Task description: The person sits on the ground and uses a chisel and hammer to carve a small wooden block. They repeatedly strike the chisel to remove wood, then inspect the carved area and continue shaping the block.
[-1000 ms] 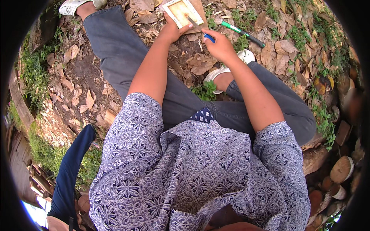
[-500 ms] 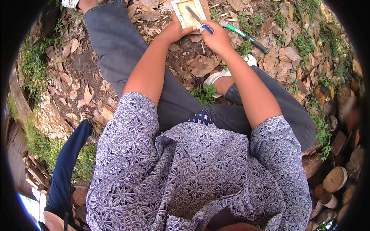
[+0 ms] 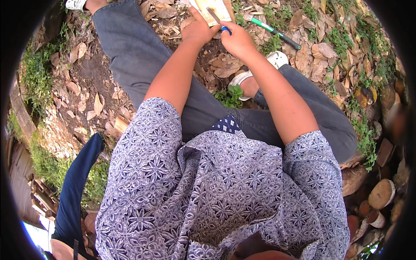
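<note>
At the top edge of the head view my left hand [image 3: 197,29] grips the lower left side of a small pale wooden block [image 3: 214,8]. My right hand [image 3: 236,40] is closed around a tool with a blue handle [image 3: 225,29]. Its thin dark blade lies slanted across the face of the block. Both hands are held out in front of my knees, above leaf-covered ground. Part of the block is cut off by the frame's top.
A green-handled tool [image 3: 273,31] lies on the dry leaves right of my hands. My legs in grey trousers [image 3: 138,52] stretch forward, one white sandal [image 3: 277,58] showing. Cut log ends [image 3: 381,194] sit at the lower right. A dark blue cloth [image 3: 76,182] hangs at lower left.
The view has tilted down, so hands and block sit nearer the top edge. My right hand's tool stays on the block; the blade has shifted slightly across it.
</note>
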The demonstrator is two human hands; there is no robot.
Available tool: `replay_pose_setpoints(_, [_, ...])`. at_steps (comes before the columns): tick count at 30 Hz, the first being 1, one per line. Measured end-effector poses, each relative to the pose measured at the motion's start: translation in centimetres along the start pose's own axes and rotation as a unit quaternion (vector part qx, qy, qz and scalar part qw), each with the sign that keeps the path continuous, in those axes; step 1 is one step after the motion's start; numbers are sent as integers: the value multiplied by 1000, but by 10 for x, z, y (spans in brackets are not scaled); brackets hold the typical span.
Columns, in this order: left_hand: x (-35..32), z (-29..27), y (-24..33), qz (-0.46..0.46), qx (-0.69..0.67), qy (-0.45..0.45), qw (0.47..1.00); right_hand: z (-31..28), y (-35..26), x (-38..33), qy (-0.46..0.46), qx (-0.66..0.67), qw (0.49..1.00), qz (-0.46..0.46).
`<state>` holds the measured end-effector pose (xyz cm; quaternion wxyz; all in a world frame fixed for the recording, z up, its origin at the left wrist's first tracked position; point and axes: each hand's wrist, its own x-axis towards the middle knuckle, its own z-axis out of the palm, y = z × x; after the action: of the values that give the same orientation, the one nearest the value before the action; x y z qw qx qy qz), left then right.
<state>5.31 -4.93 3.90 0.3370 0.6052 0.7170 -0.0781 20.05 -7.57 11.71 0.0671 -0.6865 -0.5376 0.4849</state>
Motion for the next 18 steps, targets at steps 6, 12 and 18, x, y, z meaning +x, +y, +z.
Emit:
replay_pose_setpoints(6, [5, 5, 2, -6, -19, -16, 1000, 19, 3, 49, 107, -2, 986, -124])
replay_pose_setpoints(12, [4, 11, -7, 12, 19, 19, 1000, 3, 18, 22, 51, -32, 995, -85])
replay_pose_setpoints(18, [4, 4, 4, 10, -3, -10, 1000, -5, 11, 39, 41, 7, 996, -76])
